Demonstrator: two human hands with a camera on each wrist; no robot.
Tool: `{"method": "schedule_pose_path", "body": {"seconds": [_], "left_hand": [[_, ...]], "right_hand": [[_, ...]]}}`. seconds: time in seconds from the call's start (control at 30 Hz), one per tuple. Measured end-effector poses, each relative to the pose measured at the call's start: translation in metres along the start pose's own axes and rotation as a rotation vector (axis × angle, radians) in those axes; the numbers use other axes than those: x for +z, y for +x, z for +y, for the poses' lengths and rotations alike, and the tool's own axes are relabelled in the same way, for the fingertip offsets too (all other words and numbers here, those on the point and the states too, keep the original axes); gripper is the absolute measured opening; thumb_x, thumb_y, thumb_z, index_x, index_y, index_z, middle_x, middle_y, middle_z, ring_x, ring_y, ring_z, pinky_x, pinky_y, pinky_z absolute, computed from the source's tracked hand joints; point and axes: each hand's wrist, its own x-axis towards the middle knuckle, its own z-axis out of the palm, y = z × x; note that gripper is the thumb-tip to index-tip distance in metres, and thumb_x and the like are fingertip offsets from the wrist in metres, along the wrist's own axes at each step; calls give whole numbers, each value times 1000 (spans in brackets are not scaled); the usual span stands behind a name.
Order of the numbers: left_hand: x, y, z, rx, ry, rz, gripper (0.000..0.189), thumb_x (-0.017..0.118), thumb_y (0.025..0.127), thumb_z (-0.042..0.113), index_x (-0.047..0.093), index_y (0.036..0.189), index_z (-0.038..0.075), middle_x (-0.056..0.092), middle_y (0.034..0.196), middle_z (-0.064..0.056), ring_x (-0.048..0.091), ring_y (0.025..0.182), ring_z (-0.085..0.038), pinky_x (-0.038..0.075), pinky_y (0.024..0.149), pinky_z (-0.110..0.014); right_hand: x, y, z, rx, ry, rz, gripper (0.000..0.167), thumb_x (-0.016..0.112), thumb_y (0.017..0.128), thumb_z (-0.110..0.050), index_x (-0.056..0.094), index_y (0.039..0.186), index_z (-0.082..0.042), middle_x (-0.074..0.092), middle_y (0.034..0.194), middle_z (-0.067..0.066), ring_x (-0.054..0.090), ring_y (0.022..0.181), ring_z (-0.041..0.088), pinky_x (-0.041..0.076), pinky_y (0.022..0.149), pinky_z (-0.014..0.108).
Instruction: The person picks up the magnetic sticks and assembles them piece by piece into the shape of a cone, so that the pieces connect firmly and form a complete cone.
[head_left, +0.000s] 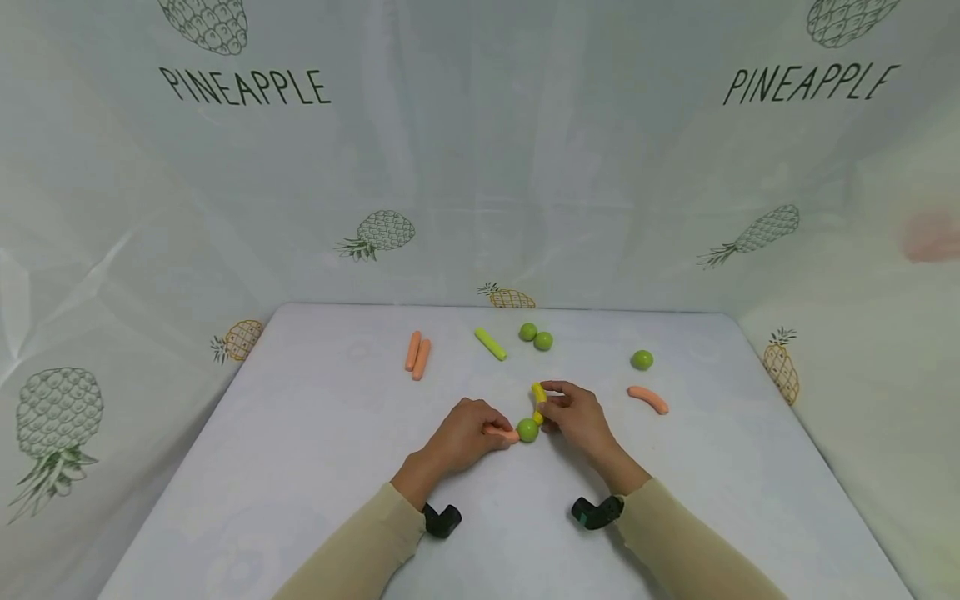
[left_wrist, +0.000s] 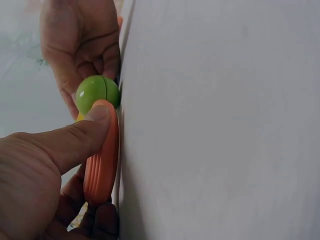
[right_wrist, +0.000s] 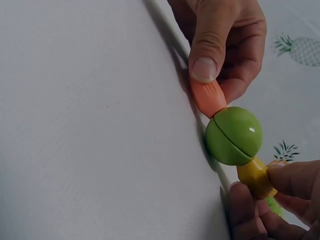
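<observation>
My left hand (head_left: pixel 463 433) pinches an orange plastic rod (left_wrist: pixel 104 160) with grooved sides, the thumb lying over its top end. The far end of this rod meets a green ball (right_wrist: pixel 234 136) that has a seam around it. On the ball's other side is a yellow, slightly curved rod (head_left: pixel 538 392), held between the thumb and fingers of my right hand (head_left: pixel 579 417). In the right wrist view, orange rod, ball and yellow rod form one joined line low over the white table; the fingers hide part of both rods.
Two straight orange rods (head_left: pixel 418 357) lie at the back left of the white table (head_left: pixel 300 467). Near the back middle are a yellow-green rod (head_left: pixel 491 343) and two green balls (head_left: pixel 536 337). At the right lie another green ball (head_left: pixel 642 360) and a curved orange rod (head_left: pixel 648 398).
</observation>
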Motion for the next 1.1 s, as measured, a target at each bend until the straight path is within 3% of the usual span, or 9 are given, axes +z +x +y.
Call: {"method": "schedule_pose_path", "body": {"seconds": [0.37,0.6,0.77,1.1], "left_hand": [[6,-1,10,-46,-6,-35,17,83,93,18,83,110,18,76,103,10,64,95,-8,52,87,-28],[10,-2,17,-56,-9,-14,17,82,94,35,85,104,21,77,95,15,59,90,-6,50,82,-26],[17,-3,24,-67,-39,-18,19,82,93,36,84,104,21,77,95,15,62,90,-5,52,83,-26],[26,-5,40,-85,-73,-6,19,87,89,26,82,105,16,75,92,12,60,82,-2,51,76,-24]], "right_hand": [[-3,1,1,-29,-48,32,32,72,98,-11,69,128,-2,75,120,19,73,85,17,62,72,31],[0,2,3,-72,-126,56,26,71,99,-13,74,123,-3,78,107,12,69,79,15,58,69,30],[1,0,2,-88,-196,77,23,70,99,-15,76,120,-4,78,106,10,67,79,15,55,68,27],[-2,-21,2,-177,-318,138,26,71,101,-24,77,120,-8,77,110,7,70,99,22,56,84,41]]}}
